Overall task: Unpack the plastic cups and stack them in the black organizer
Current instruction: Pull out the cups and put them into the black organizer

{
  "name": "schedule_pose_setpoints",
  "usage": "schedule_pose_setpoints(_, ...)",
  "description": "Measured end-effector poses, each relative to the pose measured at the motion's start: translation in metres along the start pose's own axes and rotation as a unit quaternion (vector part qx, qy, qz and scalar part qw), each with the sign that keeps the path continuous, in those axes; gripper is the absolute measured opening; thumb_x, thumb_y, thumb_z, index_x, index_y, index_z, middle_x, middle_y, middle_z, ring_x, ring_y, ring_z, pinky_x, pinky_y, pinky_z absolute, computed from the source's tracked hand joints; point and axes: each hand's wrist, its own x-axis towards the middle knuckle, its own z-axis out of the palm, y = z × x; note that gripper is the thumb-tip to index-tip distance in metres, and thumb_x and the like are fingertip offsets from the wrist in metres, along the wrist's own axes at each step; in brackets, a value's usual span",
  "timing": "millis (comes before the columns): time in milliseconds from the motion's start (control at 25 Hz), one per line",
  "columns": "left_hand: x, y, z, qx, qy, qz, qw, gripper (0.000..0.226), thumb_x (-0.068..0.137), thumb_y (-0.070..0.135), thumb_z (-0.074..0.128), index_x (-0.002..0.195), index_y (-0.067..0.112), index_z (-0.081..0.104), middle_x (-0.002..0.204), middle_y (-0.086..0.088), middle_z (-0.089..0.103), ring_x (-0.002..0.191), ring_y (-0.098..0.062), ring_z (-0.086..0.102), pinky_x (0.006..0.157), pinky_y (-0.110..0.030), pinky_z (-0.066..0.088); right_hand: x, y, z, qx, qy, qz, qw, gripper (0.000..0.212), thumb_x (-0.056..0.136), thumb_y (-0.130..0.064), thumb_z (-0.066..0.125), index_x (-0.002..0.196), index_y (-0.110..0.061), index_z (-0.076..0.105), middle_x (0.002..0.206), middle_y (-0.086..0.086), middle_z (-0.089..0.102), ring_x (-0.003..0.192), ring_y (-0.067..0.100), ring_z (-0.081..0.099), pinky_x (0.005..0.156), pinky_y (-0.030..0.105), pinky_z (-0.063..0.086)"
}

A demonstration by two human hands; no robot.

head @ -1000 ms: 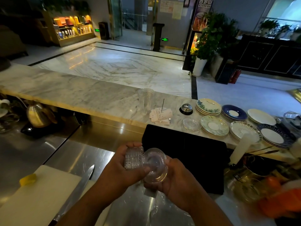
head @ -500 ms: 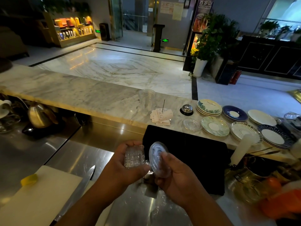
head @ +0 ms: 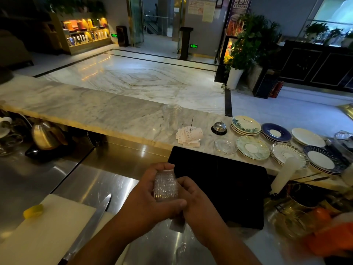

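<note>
Now — cups (head: 165, 186) between both hands (head: 172, 203).

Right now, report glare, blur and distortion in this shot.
Head view: overhead lights glare off the steel counter; wide-angle bends the marble bar; the orange object at lower right is blurred; the cup stack shows sparkly reflections.

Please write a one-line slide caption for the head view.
Both hands, left and right, hold nested clear cups over the steel counter.
</note>
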Motion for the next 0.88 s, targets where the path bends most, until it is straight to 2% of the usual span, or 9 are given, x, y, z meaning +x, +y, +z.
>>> schedule_pose_setpoints(80, 0.002, -0.006, -0.005, 0.060, 0.008, 0.006, 0.998, 0.076, 0.059, 0.030, 0.095, 0.123, 0.046, 0.057, 0.111, -0.003, 0.072, 0.094, -0.023, 0.077, 0.070, -0.031, 0.065, 0.000, 0.001, -0.004, 0.055, -0.020, 0.015, 0.998, 0.031, 0.105, -0.038, 0.048, 0.111, -0.018, 0.070, 0.110, 0.022, 0.075, 0.100, 0.045, 0.070, 0.088, 0.058, 0.056)
schedule_pose_setpoints(120, 0.003, -0.009, -0.006, 0.116, 0.024, 0.016, 0.993, 0.076, 0.059, 0.035, 0.095, 0.122, 0.049, 0.055, 0.118, 0.002, 0.068, 0.101, -0.020, 0.074, 0.077, -0.029, 0.065, -0.001, 0.001, -0.005, 0.091, -0.036, 0.030, 0.995, 0.036, 0.105, -0.041, 0.044, 0.115, -0.019, 0.072, 0.116, 0.021, 0.074, 0.110, 0.045, 0.067, 0.095, 0.061, 0.053)
schedule_pose_setpoints(240, 0.006, -0.014, -0.001, 0.331, 0.042, 0.089, 0.939, 0.081, 0.057, 0.050, 0.091, 0.121, 0.059, 0.043, 0.133, 0.030, 0.044, 0.122, 0.009, 0.048, 0.090, -0.006, 0.048, -0.001, 0.000, -0.006, 0.094, -0.104, 0.033, 0.990, 0.024, 0.096, -0.035, 0.061, 0.114, -0.026, 0.075, 0.118, 0.012, 0.076, 0.111, 0.029, 0.071, 0.091, 0.045, 0.060)
schedule_pose_setpoints(320, 0.005, -0.018, 0.002, 0.363, -0.004, 0.068, 0.929, 0.091, 0.056, 0.054, 0.089, 0.131, 0.058, 0.037, 0.139, 0.032, 0.034, 0.127, 0.012, 0.038, 0.090, -0.009, 0.045, 0.002, 0.004, -0.008, 0.046, -0.106, 0.012, 0.993, 0.025, 0.088, -0.019, 0.070, 0.110, -0.028, 0.074, 0.113, 0.012, 0.077, 0.108, 0.028, 0.073, 0.089, 0.040, 0.061)
schedule_pose_setpoints(440, 0.009, -0.015, -0.005, 0.232, -0.090, -0.024, 0.968, 0.098, 0.064, 0.046, 0.092, 0.143, 0.054, 0.035, 0.147, 0.022, 0.042, 0.127, -0.006, 0.057, 0.093, -0.027, 0.058, 0.008, 0.010, -0.018, 0.069, -0.095, 0.026, 0.993, 0.029, 0.085, -0.014, 0.063, 0.110, -0.022, 0.076, 0.113, 0.019, 0.076, 0.105, 0.034, 0.073, 0.088, 0.044, 0.061)
schedule_pose_setpoints(520, 0.016, -0.012, -0.011, 0.123, -0.062, -0.078, 0.987, 0.080, 0.073, 0.040, 0.090, 0.140, 0.047, 0.046, 0.135, 0.011, 0.063, 0.117, -0.011, 0.069, 0.090, -0.032, 0.063, 0.010, 0.013, -0.025, 0.151, -0.118, 0.066, 0.979, 0.037, 0.082, -0.017, 0.057, 0.114, -0.010, 0.075, 0.115, 0.027, 0.073, 0.102, 0.041, 0.073, 0.083, 0.045, 0.062)
schedule_pose_setpoints(680, 0.020, -0.018, -0.007, 0.076, 0.004, -0.188, 0.979, 0.047, 0.075, 0.050, 0.081, 0.116, 0.031, 0.072, 0.105, 0.001, 0.082, 0.096, -0.019, 0.078, 0.091, -0.048, 0.063, 0.019, 0.021, -0.033, 0.225, -0.151, 0.085, 0.959, 0.051, 0.082, -0.022, 0.056, 0.125, 0.003, 0.066, 0.121, 0.036, 0.067, 0.105, 0.050, 0.069, 0.084, 0.051, 0.061)
schedule_pose_setpoints(800, 0.018, -0.029, -0.001, 0.071, 0.052, -0.223, 0.971, 0.048, 0.064, 0.054, 0.079, 0.106, 0.030, 0.075, 0.097, 0.003, 0.083, 0.088, -0.018, 0.080, 0.085, -0.049, 0.066, 0.025, 0.027, -0.031, 0.074, -0.044, 0.076, 0.993, 0.051, 0.080, -0.027, 0.063, 0.129, -0.011, 0.058, 0.116, 0.026, 0.072, 0.104, 0.049, 0.070, 0.088, 0.066, 0.055)
schedule_pose_setpoints(880, 0.021, -0.041, 0.001, 0.089, 0.079, -0.239, 0.964, 0.038, 0.067, 0.045, 0.079, 0.101, 0.028, 0.075, 0.093, 0.000, 0.082, 0.084, -0.017, 0.079, 0.078, -0.044, 0.068, 0.025, 0.029, -0.030, -0.108, 0.005, 0.043, 0.993, 0.068, 0.068, -0.045, 0.074, 0.131, -0.032, 0.051, 0.117, 0.004, 0.071, 0.101, 0.030, 0.074, 0.087, 0.053, 0.062)
